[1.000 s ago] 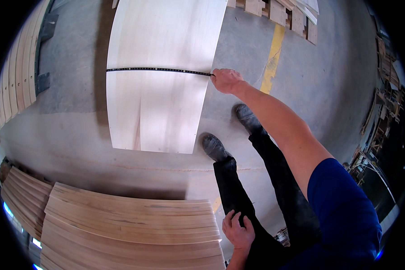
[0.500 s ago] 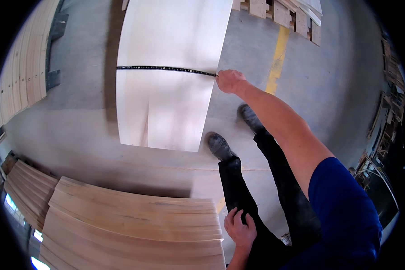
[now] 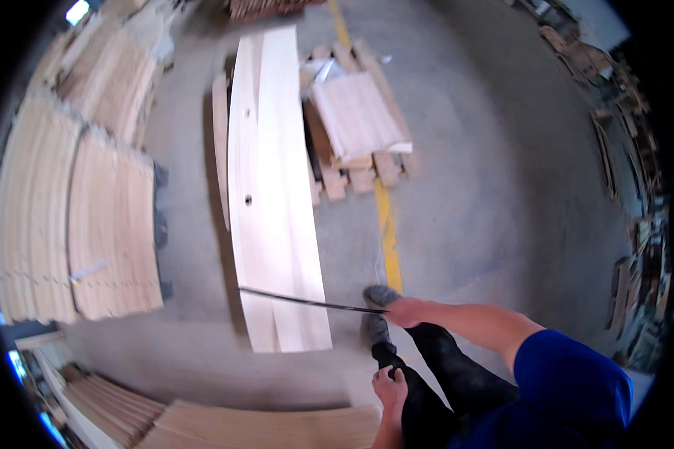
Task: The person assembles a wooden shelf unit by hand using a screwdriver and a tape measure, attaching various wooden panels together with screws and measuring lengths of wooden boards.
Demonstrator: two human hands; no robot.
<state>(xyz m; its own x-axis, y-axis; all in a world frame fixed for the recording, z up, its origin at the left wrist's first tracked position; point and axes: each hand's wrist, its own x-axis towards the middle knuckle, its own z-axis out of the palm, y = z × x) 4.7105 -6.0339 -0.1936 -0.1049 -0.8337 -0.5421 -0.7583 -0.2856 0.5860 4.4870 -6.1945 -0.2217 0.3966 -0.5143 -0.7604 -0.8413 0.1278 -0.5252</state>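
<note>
A long pale wooden panel (image 3: 288,224) with two dark holes stretches away in front of me, its near end close to my feet. My right hand (image 3: 406,312), arm held out, is closed on one end of a black measuring tape (image 3: 307,302). The tape runs across the near part of the panel to its left edge, and from the right edge it spans a gap to my fist. Motion blurs its markings. My left hand (image 3: 390,387) hangs before my thigh, fingers loosely bent and apart, holding nothing.
Right of the panel, a wooden pallet (image 3: 362,182) carries stacked boards (image 3: 358,112). Tall timber stacks (image 3: 116,224) stand at the left. Another board stack (image 3: 269,426) lies at the lower edge. A yellow floor line (image 3: 387,236) runs away from my shoes (image 3: 380,296).
My view has swung up and along the panel, showing its far end and the pallet. My right hand has moved out from the panel's edge, still gripping the tape. My left hand's fingers have curled more.
</note>
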